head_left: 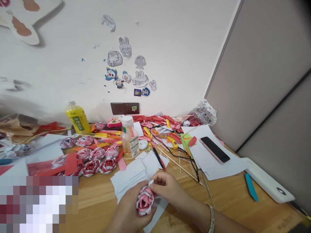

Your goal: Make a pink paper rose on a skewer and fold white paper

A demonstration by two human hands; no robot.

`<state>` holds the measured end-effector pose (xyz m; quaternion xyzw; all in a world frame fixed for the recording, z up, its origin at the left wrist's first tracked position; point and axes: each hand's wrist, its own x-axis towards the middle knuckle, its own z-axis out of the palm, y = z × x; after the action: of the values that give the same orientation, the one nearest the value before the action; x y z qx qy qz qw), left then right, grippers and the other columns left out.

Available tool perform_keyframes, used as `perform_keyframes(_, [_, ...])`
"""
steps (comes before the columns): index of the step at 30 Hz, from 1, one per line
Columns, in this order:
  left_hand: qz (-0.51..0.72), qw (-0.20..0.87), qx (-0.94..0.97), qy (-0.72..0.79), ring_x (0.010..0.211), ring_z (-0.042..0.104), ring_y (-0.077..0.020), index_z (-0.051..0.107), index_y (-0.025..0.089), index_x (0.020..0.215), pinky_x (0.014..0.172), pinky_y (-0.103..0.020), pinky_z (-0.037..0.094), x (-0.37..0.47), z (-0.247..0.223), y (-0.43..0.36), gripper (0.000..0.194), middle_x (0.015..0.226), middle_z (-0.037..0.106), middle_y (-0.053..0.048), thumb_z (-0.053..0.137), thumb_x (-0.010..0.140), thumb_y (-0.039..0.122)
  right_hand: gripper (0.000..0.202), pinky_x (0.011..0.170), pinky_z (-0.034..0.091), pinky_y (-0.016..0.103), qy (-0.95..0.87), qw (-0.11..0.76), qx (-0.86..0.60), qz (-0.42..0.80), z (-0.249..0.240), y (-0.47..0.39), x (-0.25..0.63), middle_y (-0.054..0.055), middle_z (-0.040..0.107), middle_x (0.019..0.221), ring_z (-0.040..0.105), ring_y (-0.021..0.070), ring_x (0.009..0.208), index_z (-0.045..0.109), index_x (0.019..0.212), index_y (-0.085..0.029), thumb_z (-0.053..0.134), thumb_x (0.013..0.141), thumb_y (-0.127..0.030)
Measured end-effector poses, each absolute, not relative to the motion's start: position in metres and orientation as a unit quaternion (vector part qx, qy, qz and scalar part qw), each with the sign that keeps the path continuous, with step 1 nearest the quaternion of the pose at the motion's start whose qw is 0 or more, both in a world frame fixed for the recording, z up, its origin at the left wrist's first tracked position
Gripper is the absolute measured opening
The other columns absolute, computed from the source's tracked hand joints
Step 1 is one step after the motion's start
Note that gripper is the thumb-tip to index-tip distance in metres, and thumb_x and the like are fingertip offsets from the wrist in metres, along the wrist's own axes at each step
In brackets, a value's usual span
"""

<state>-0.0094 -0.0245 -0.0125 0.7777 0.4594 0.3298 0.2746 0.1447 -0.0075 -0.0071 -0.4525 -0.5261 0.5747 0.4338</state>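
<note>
One pink-and-wht. paper rose, held up nr. front edge of wood table, bloom facing the camera.
L. hand: curled round the rose from its left side & below, gripping it.
R. hand: thumb & fingertips pinching a small wht. paper tip at the rose's upper edge. Bracelet on that wrist.
Wht. paper pcs., fanned & overlapping, just beyond the hands; another wht. sheet partly under them.
Pen, blk. w/ red, lying across pcs.' far right end.
Finished-looking paper roses, several, pink/red/wht., clustered at table's left; red strip among them.
Btl., yellow, upright, behind cluster. Clear btl., wht. cap, upright, betw. cluster & pen.
Coloured strips, orange/yellow/red, heaped along the wall; yellow cutter in the heap, right of clear btl.
Thin wooden sticks & blk. cable, right of pen.
Phone, dark screen up, on large wht. sheets. Long wht. device, far right; teal strip just beside it.
Wall stickers, assorted cartoon animals, above a dk. socket plate.
</note>
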Motion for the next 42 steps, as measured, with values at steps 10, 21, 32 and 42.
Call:
perform_keyframes(10, [0.351, 0.269, 0.758, 0.48, 0.071, 0.063, -0.0181, 0.052, 0.024, 0.094, 0.063, -0.026, 0.05, -0.005, -0.009, -0.03, 0.033, 0.08, 0.067, 0.001, 0.056, 0.061, 0.017, 0.008, 0.051, 0.037, 0.02, -0.573, 0.412, -0.484, 0.517, -0.005, -0.01, 0.148, -0.004, 0.052, 0.056, 0.049, 0.0088, 0.052, 0.06, 0.072, -0.014, 0.06, 0.066, -0.019])
perform_keyframes(21, [0.302, 0.23, 0.781, 0.496, 0.076, 0.061, -0.0208, 0.053, 0.023, 0.093, 0.065, -0.028, 0.048, -0.007, -0.01, -0.029, 0.035, 0.081, 0.066, -0.002, 0.054, 0.059, 0.013, 0.01, 0.055, 0.038, 0.021, -0.688, 0.385, -0.496, 0.362, 0.004, -0.015, 0.148, -0.001, 0.059, 0.061, 0.053, 0.012, 0.058, 0.063, 0.065, -0.017, 0.055, 0.069, -0.012])
perform_keyframes(32, [0.229, 0.183, 0.813, 0.503, 0.079, 0.058, -0.0217, 0.054, 0.023, 0.094, 0.068, -0.028, 0.045, -0.007, -0.01, -0.029, 0.047, 0.082, 0.065, -0.002, 0.052, 0.052, 0.001, 0.013, 0.06, 0.035, 0.022, -0.788, 0.322, -0.454, 0.265, 0.005, -0.012, 0.156, -0.001, 0.055, 0.066, 0.05, 0.0126, 0.068, 0.06, 0.065, -0.017, 0.055, 0.074, -0.009])
perform_keyframes(42, [0.21, 0.195, 0.82, 0.496, 0.078, 0.058, -0.0218, 0.055, 0.023, 0.091, 0.067, -0.028, 0.044, -0.008, -0.005, -0.027, 0.039, 0.08, 0.066, -0.001, 0.054, 0.056, 0.006, 0.013, 0.063, 0.036, 0.023, -0.827, 0.286, -0.447, 0.186, 0.005, -0.017, 0.154, 0.001, 0.055, 0.074, 0.05, 0.0137, 0.073, 0.057, 0.075, -0.018, 0.049, 0.082, -0.012])
